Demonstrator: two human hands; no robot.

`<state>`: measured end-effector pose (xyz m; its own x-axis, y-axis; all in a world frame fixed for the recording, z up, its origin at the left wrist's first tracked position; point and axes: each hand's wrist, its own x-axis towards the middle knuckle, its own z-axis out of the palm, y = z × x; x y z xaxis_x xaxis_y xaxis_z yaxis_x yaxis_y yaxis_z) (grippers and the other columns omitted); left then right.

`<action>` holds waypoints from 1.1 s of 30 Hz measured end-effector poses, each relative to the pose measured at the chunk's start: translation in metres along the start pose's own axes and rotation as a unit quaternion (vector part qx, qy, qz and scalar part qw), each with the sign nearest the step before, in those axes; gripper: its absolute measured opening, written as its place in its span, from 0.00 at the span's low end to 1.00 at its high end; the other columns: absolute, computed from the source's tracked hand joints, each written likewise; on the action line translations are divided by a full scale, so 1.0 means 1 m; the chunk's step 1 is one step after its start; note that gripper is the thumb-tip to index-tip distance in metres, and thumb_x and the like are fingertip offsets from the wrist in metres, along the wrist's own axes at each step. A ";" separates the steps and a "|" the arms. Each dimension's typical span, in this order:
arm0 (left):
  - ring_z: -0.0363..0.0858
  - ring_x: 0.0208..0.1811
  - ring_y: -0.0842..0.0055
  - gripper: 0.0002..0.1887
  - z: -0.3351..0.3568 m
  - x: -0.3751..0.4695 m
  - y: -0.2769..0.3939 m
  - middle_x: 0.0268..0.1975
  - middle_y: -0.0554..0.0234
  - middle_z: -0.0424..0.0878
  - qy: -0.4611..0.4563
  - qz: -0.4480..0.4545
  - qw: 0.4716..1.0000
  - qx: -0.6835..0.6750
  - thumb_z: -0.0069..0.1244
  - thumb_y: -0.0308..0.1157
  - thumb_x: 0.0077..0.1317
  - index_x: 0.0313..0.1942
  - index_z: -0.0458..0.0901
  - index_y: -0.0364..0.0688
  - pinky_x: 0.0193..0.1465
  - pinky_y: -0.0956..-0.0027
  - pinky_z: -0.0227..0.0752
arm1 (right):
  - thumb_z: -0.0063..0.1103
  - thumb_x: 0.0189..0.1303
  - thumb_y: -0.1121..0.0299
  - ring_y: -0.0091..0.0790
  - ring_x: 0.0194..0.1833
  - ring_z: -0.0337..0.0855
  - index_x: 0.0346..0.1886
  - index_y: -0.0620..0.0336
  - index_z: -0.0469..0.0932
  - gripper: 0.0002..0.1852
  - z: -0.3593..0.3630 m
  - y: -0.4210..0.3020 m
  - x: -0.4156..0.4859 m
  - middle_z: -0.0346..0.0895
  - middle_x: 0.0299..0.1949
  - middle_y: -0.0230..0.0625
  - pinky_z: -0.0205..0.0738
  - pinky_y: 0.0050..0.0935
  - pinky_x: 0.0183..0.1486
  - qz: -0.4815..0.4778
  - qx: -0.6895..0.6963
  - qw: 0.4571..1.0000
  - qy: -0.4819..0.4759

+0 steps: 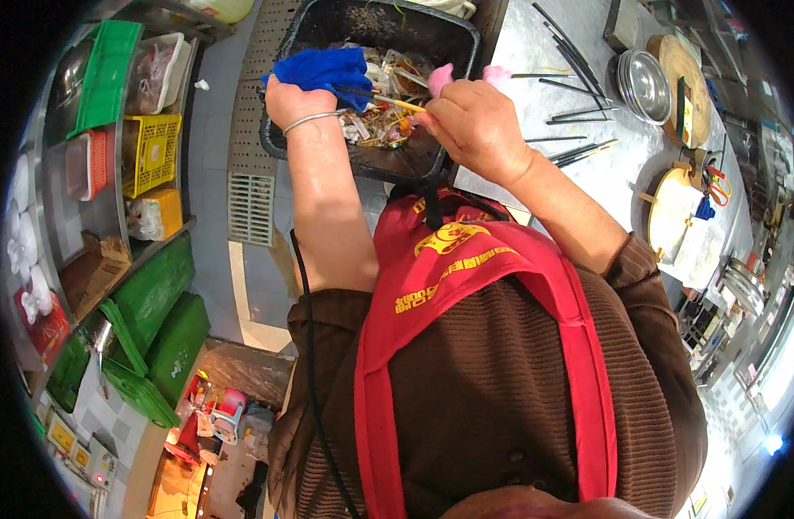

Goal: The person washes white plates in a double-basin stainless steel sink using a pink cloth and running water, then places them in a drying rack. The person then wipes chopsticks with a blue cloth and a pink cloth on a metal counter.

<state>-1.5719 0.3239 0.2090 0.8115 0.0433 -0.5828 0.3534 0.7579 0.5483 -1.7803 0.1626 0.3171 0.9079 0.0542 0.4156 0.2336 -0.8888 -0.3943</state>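
My left hand (296,104) grips a blue cloth (325,70) above a black bin (377,162) of litter. A thin stick with a dark part and a yellow end (400,104) runs from the cloth to my right hand (478,126), whose fingers pinch the yellow end. Pink cloth-like material (441,80) shows beside the right hand; whether that hand holds it I cannot tell. Several black sticks (575,55) lie spread on the steel table (520,39) at the right, and a small bundle of dark and yellow sticks (582,154) lies nearer me.
Steel bowls (645,87), a round wooden board (673,48) and red-handled scissors (719,186) are on the table. Left stands a shelf with a green crate (105,78) and a yellow basket (163,156). Green bins (176,347) stand lower left, beyond a floor grate (251,207).
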 end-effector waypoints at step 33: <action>0.83 0.51 0.52 0.28 0.006 -0.065 -0.039 0.49 0.48 0.85 -0.041 -0.025 0.998 0.050 0.24 0.49 0.82 0.50 0.79 0.37 0.62 0.48 0.75 | 0.62 0.66 0.57 0.54 0.42 0.84 0.55 0.57 0.80 0.19 0.000 0.003 0.002 0.82 0.37 0.48 0.78 0.46 0.43 0.203 0.121 0.963 -0.130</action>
<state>-1.6352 0.2876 0.2292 0.8256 -0.0481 -0.5622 0.4349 0.6891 0.5797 -1.7780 0.1596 0.3169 0.9907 -0.1351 -0.0189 -0.1124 -0.7300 -0.6742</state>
